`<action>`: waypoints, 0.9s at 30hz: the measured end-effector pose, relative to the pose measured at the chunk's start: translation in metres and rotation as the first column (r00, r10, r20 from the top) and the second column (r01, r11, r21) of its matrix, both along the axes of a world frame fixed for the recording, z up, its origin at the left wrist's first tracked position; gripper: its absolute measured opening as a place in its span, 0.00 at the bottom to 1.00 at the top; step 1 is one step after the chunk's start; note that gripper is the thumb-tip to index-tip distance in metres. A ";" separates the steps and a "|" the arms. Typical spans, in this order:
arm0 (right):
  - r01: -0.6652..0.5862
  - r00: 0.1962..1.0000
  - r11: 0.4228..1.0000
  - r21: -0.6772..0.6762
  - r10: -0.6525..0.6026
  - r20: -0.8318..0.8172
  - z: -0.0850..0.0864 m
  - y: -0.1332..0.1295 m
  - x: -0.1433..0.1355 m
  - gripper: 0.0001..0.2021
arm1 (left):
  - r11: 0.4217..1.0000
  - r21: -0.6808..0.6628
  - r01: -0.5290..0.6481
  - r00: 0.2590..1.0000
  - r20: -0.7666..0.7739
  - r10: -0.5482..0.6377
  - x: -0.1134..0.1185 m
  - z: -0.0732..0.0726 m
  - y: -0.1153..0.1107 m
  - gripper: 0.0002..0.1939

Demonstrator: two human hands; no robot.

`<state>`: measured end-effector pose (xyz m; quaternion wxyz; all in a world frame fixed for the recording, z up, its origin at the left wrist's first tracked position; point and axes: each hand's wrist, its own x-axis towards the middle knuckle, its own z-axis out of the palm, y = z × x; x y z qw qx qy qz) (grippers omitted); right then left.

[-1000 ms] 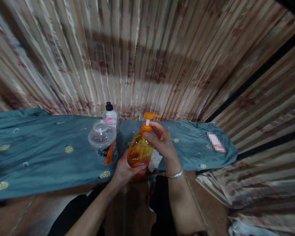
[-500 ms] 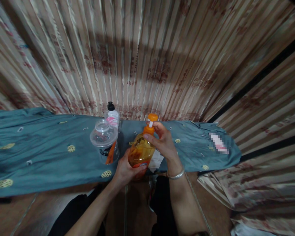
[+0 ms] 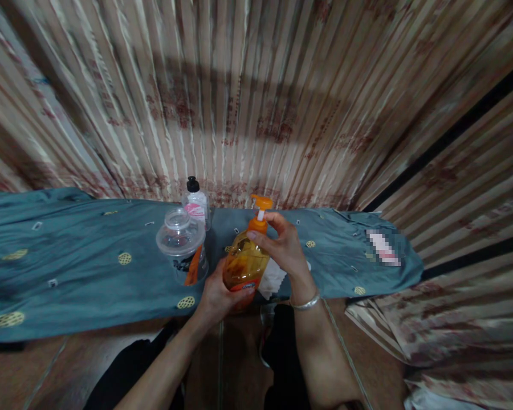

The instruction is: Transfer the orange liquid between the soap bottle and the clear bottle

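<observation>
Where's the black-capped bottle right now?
Head view, left of centre: the black-capped bottle stands at the cloth's far edge, just behind the clear lidded cup, to the left of the orange pump bottle.

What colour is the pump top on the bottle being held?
The pump top is orange, seen best in the head view.

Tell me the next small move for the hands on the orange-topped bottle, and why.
Probably a small twist of the orange pump with the right hand: its thumb and fingers sit at the pump's collar, while the left hand grips the bottle lower down.
</observation>
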<state>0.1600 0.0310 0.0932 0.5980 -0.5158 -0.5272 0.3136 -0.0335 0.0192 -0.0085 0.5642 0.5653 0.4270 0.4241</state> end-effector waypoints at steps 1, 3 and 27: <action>0.002 1.000 1.000 -0.001 -0.002 0.002 0.000 0.000 0.000 0.28 | 1.000 -0.012 0.002 1.000 0.004 -0.002 0.000 0.000 0.000 0.39; -0.051 0.999 0.999 -0.011 0.051 -0.014 0.001 -0.001 0.002 0.26 | 0.999 -0.042 0.013 1.000 0.018 -0.013 0.000 0.000 0.000 0.40; -0.111 0.994 0.994 -0.013 0.111 -0.021 0.007 -0.004 0.005 0.27 | 0.997 -0.082 0.011 1.000 0.009 -0.010 0.001 0.002 -0.002 0.43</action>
